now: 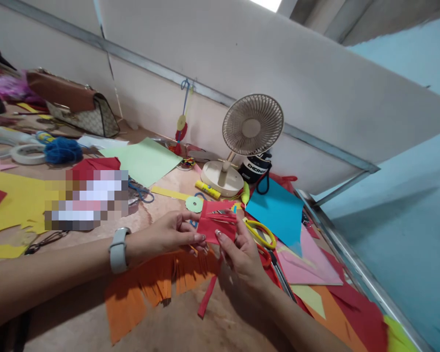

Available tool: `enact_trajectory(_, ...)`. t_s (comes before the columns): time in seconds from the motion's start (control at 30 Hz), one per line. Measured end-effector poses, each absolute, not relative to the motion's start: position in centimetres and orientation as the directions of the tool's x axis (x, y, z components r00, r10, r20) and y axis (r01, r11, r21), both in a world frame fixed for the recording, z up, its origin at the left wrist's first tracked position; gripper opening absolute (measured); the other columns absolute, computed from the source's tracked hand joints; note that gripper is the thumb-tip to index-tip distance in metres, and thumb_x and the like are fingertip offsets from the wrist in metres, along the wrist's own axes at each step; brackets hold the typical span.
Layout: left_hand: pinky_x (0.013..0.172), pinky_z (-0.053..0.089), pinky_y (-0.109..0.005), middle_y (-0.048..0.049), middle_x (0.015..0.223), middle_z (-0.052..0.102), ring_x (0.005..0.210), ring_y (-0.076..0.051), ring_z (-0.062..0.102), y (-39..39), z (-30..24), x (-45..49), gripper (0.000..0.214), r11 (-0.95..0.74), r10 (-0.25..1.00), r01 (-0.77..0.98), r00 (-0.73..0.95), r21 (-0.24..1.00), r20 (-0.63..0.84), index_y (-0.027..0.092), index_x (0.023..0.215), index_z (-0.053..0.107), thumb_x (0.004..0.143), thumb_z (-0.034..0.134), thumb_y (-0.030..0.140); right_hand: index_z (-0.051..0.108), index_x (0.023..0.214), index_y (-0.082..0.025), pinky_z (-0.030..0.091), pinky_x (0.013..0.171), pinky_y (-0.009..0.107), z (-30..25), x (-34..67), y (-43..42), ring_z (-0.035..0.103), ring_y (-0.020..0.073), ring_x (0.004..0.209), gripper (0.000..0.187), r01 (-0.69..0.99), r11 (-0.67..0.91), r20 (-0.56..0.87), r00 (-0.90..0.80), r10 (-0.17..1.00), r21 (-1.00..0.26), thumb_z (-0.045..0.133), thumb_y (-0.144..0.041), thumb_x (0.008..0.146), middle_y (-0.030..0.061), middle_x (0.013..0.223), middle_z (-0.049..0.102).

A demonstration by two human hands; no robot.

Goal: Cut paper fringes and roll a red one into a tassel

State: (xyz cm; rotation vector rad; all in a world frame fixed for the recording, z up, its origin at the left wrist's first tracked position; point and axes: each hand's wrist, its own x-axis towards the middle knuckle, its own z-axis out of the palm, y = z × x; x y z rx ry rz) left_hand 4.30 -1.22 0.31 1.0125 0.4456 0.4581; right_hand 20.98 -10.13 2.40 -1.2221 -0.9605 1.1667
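Observation:
Between my two hands is a small piece of red paper [208,226] with several narrow slits cut in its upper part. My left hand [168,231] pinches its left edge, thumb in front. My right hand [244,252] grips the right side, with the thumb on the lower part and fingers behind. Below them an orange fringed paper strip [157,278] lies on the table, and a thin red paper strip [207,297] lies beside it. Yellow-handled scissors [266,235] rest just right of my right hand, partly hidden by it.
A small fan [253,127] stands behind my hands, near a glue stick [208,189]. Blue paper [276,210] and pink paper [308,259] lie to the right. Leftward are yellow paper [25,195], blue yarn [63,150], a tape roll [28,154] and a handbag [73,102].

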Motion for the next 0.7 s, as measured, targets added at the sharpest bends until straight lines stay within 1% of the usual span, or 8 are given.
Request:
enact_trajectory(0.07, 0.06, 0.05, -0.023, -0.0066, 0.071, 0.073, 0.068, -0.016, 0.069, -1.0, 0.4, 4.2, 0.046, 0.479, 0.579, -0.182, 0.801, 0.858, -0.153, 0.012, 0.109, 0.058, 0.07, 0.078, 0.025, 0.032, 0.138, -0.022, 0.033, 0.039, 0.015, 2.6, 21.2, -9.9, 0.04, 0.0049, 0.04, 0.073, -0.091, -0.028, -0.047, 0.213, 0.976, -0.995, 0.072, -0.032, 0.077, -0.0089, 0.054, 0.054)
enact_trajectory(0.13, 0.06, 0.05, -0.023, -0.006, 0.072, 0.073, 0.069, -0.017, 0.069, -1.0, 0.7, 4.1, 0.046, 0.511, 0.591, -0.2, 0.788, 0.836, -0.173, 0.013, 0.109, 0.059, 0.069, 0.079, 0.025, 0.033, 0.137, -0.022, 0.032, 0.04, 0.016, 2.6, 21.4, -9.8, 0.037, 0.005, 0.04, 0.073, -0.099, 0.001, -0.02, 0.215, 0.976, -0.995, 0.072, -0.034, 0.077, -0.0098, 0.052, 0.052)
enact_trajectory(0.23, 0.066, 0.052, -0.024, -0.008, 0.093, 0.073, 0.083, -0.017, 0.069, -1.2, 1.1, 3.9, 0.046, 0.517, 0.568, -0.182, 0.804, 0.836, -0.176, 0.018, 0.113, 0.059, 0.072, 0.076, 0.028, 0.037, 0.135, -0.024, 0.034, 0.041, 0.016, 2.1, 21.4, -10.1, 0.04, 0.0054, 0.042, 0.068, -0.117, -0.015, -0.035, 0.172, 0.984, -0.993, 0.071, -0.034, 0.077, -0.0087, 0.055, 0.052)
enact_trajectory(0.3, 0.068, 0.052, -0.023, -0.0085, 0.103, 0.071, 0.088, -0.017, 0.067, -1.5, 1.0, 4.0, 0.041, 0.448, 0.537, -0.139, 0.831, 0.883, -0.142, 0.019, 0.112, 0.062, 0.075, 0.074, 0.03, 0.038, 0.135, -0.026, 0.031, 0.039, 0.015, 1.4, 21.3, -10.4, 0.038, 0.0045, 0.041, 0.066, -0.116, -0.06, -0.075, 0.136, 0.988, -0.992, 0.07, -0.035, 0.079, -0.0088, 0.055, 0.051)
enact_trajectory(0.47, 0.064, 0.05, -0.021, -0.0077, 0.093, 0.072, 0.076, -0.014, 0.066, -1.6, 0.5, 4.4, 0.031, 0.412, 0.607, -0.158, 0.782, 0.898, -0.141, 0.015, 0.102, 0.069, 0.08, 0.067, 0.037, 0.036, 0.138, -0.023, 0.027, 0.033, 0.015, 1.1, 21.5, -10.1, 0.035, 0.0055, 0.035, 0.062, -0.047, -0.097, -0.102, 0.139, 0.985, -0.994, 0.063, -0.038, 0.084, -0.0094, 0.049, 0.049)
enact_trajectory(0.57, 0.065, 0.05, -0.023, -0.0071, 0.082, 0.072, 0.071, -0.014, 0.065, -1.1, 0.7, 4.3, 0.029, 0.508, 0.631, -0.218, 0.753, 0.833, -0.187, 0.013, 0.1, 0.069, 0.078, 0.07, 0.033, 0.042, 0.134, -0.02, 0.025, 0.034, 0.014, 1.8, 22.7, -9.5, 0.033, 0.0057, 0.038, 0.052, -0.022, -0.016, -0.021, 0.271, 0.962, -1.0, 0.058, -0.036, 0.087, -0.0096, 0.05, 0.045)
enact_trajectory(0.63, 0.061, 0.049, -0.021, -0.0063, 0.076, 0.072, 0.062, -0.011, 0.063, -0.8, 1.1, 4.2, 0.026, 0.551, 0.625, -0.247, 0.755, 0.797, -0.198, 0.012, 0.095, 0.07, 0.078, 0.071, 0.031, 0.05, 0.127, -0.022, 0.026, 0.038, 0.015, 2.1, 23.5, -9.3, 0.033, 0.0059, 0.042, 0.041, 0.072, 0.079, 0.097, 0.298, 0.95, -0.994, 0.056, -0.034, 0.088, -0.0092, 0.053, 0.041)
enact_trajectory(0.7, 0.055, 0.045, -0.018, -0.0059, 0.074, 0.071, 0.054, -0.007, 0.059, -0.6, 1.2, 4.0, 0.023, 0.568, 0.606, -0.259, 0.774, 0.782, -0.183, 0.011, 0.091, 0.07, 0.078, 0.071, 0.03, 0.058, 0.12, -0.026, 0.034, 0.045, 0.017, 2.1, 24.1, -9.3, 0.04, 0.0071, 0.048, 0.035, 0.239, 0.234, 0.273, 0.147, 0.951, -0.942, 0.059, -0.026, 0.086, -0.0069, 0.06, 0.044)
